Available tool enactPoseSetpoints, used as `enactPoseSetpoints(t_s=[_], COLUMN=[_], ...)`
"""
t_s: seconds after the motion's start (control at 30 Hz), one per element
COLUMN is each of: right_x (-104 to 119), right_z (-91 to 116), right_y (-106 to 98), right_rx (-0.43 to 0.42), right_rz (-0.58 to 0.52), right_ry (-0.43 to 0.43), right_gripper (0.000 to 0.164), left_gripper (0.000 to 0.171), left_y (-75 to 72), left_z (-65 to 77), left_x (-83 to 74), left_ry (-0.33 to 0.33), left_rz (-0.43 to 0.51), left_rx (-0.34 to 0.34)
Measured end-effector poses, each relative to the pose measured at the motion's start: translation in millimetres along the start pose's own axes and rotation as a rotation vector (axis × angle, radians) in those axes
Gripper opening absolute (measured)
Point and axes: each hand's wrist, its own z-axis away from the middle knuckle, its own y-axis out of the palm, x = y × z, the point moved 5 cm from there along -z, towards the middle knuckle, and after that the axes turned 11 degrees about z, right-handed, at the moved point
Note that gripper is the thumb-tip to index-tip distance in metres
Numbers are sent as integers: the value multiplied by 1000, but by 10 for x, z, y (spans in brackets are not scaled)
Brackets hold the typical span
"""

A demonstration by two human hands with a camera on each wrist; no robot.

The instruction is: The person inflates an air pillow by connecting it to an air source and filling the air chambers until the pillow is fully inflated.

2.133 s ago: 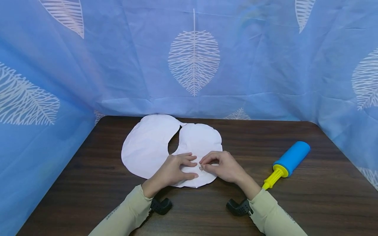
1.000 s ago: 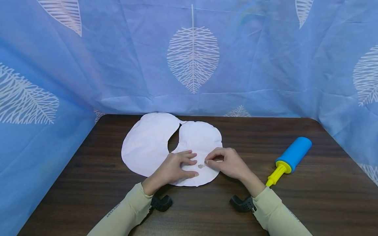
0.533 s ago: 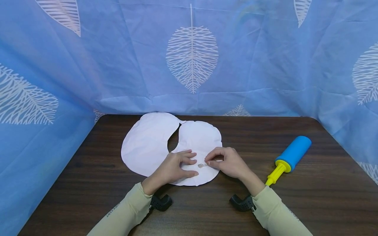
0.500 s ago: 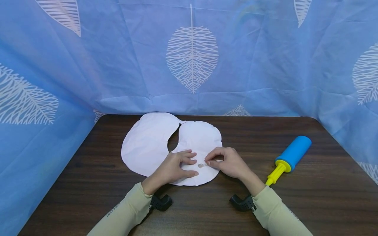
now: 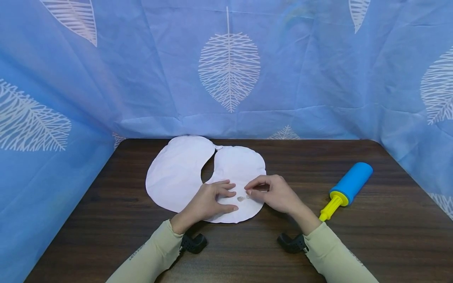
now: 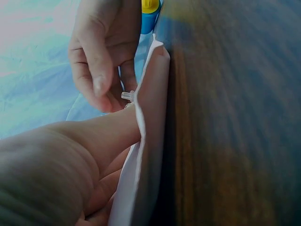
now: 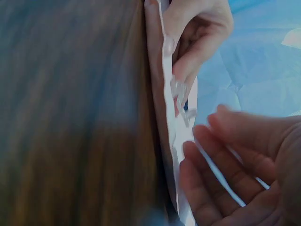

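Fingers apart: left hand against white cushion, right hand loosely curved just beside clear valve.

- Up the arm from the left hand, the left sleeve has a short row of dark letters, too small to read.
- Up the arm from the right hand, the right sleeve has dark marks that may be letters, but they are too thin to tell.
- No word or number can be read.
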Motion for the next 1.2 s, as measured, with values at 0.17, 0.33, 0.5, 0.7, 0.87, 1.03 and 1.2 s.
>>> enactPoseSetpoints(t_s=[0.17,0.33,0.5,0.7,0.87,1.03,1.2], right_x=[15,14,19,-8,-79,-190,-392], right_z=[21,44,96,210,336,472,638], right_y=[-88,-160,-260,-424,-584,-744,-954], right_rx=[-23,-32,-37,-42,-63,-91,-131], right_rz=[2,7,-4,-42,-38,-3,59], right_ry=[-3,-3,-7,-9,13,25,83], right_gripper=[15,19,23,26,28,31,33], left_gripper=[40,41,40,40,40,39,39], left_y=[1,1,0,-5,-10,-13,-14], left_z=[-3,-4,0,10,25,37,32], left_x=[11,22,30,38,37,22,11], left_ry=[-8,-14,-23,-30,-28,-13,-13], left_rz=[-6,1,9,34,64,66,58], left_rx=[-1,-5,-6,-1,0,-2,-3])
